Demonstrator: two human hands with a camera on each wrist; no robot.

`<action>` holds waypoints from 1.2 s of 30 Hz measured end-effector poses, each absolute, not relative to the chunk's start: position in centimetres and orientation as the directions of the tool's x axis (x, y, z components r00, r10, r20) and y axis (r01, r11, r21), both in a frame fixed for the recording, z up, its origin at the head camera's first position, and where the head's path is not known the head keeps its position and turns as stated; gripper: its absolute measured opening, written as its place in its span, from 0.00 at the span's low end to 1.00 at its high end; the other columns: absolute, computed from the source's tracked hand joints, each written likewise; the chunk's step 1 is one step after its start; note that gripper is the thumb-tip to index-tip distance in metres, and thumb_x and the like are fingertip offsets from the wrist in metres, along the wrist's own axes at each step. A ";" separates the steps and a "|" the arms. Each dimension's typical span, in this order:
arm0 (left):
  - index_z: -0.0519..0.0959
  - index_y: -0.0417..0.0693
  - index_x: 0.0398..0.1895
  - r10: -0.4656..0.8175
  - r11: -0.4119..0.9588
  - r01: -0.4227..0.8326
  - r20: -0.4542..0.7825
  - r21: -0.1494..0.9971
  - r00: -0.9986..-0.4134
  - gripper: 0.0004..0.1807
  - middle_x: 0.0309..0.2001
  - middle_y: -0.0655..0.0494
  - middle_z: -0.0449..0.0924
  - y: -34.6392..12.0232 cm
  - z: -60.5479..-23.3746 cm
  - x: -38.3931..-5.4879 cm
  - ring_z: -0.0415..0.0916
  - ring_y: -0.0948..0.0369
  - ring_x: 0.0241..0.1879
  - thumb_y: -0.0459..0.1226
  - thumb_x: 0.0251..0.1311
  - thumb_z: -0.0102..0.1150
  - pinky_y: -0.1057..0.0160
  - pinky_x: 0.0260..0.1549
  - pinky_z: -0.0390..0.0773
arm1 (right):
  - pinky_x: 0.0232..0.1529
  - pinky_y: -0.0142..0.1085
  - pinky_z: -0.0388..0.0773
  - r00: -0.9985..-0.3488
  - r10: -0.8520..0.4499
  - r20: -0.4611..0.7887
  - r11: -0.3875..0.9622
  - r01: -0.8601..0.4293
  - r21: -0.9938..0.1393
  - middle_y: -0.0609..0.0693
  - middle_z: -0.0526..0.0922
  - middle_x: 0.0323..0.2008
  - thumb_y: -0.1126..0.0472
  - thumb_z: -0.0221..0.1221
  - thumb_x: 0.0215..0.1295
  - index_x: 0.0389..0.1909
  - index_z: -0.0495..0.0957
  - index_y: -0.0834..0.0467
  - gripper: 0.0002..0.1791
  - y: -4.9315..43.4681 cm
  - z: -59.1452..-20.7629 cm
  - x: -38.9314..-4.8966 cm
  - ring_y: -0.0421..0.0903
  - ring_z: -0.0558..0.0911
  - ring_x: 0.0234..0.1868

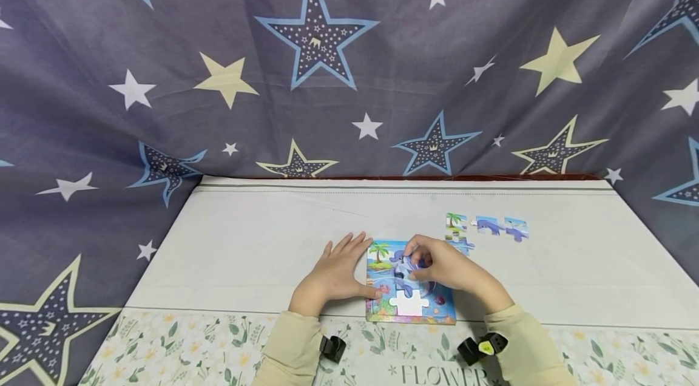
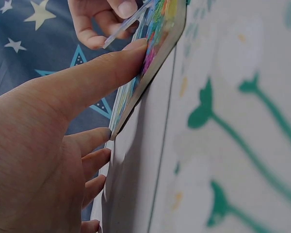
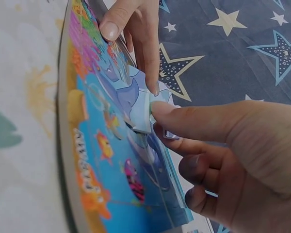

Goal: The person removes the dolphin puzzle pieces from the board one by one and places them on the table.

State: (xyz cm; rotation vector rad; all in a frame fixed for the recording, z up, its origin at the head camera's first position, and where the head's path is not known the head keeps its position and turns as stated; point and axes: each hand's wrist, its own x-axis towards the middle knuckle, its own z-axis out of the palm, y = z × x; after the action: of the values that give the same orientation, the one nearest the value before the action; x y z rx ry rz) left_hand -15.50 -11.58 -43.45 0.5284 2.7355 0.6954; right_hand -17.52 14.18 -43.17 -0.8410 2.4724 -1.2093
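White worktop (image 1: 246, 240) carries the puzzle board (image 1: 377, 317), lying flat between the two hands, presumably so that both reach it easily; on my feed the left hand (image 1: 338, 274) has its grip spread wide, grasping nothing, thumb straight over the board's near-left part and fingers along the left edge; I read that as bracing it against sliding. My right hand (image 1: 445, 264) has its grip nearly closed, pinching a dolphin piece (image 3: 139, 112) between thumb and fingertips; that piece tilts above the board's middle, held by its edge, probably to leave the picture visible; whether it touches the board, I cannot tell from here. Near the board's front a white gap (image 1: 409, 304) shows; loose pieces (image 1: 487, 226) lie beyond the right hand, seemingly set there to be within its reach.
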 end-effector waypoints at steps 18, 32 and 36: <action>0.56 0.51 0.78 0.410 0.817 0.277 -0.171 0.505 -0.896 0.60 0.78 0.54 0.49 -11.6 -43.5 -15.5 0.41 0.51 0.77 0.61 0.43 0.73 0.40 0.73 0.38 | 0.23 0.32 0.72 -0.800 -0.600 0.021 0.481 -0.381 -0.790 0.45 0.81 0.31 0.67 0.68 0.60 0.42 0.78 0.56 0.12 14.2 -42.4 -17.4 0.41 0.72 0.22; 0.57 0.51 0.78 0.411 0.816 0.278 -0.170 0.507 -0.896 0.59 0.78 0.54 0.50 -11.6 -43.5 -15.5 0.41 0.51 0.77 0.60 0.43 0.74 0.40 0.73 0.38 | 0.24 0.32 0.70 -0.822 -0.570 0.011 0.490 -0.350 -0.798 0.47 0.81 0.31 0.67 0.68 0.60 0.43 0.78 0.57 0.12 15.3 -42.2 -17.8 0.42 0.70 0.23; 0.57 0.51 0.78 0.413 0.816 0.282 -0.168 0.504 -0.895 0.59 0.78 0.54 0.50 -11.6 -43.5 -15.5 0.41 0.50 0.77 0.60 0.43 0.73 0.39 0.73 0.38 | 0.25 0.32 0.70 -0.829 -0.560 0.009 0.496 -0.344 -0.797 0.46 0.81 0.31 0.67 0.68 0.59 0.43 0.79 0.58 0.12 15.7 -42.1 -18.0 0.43 0.71 0.25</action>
State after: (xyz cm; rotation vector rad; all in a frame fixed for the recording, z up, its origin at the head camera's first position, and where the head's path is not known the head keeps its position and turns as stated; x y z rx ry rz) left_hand -15.55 -11.64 -43.47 0.5338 2.7307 0.6971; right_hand -17.98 15.66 -42.08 -0.7688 2.4911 -1.2432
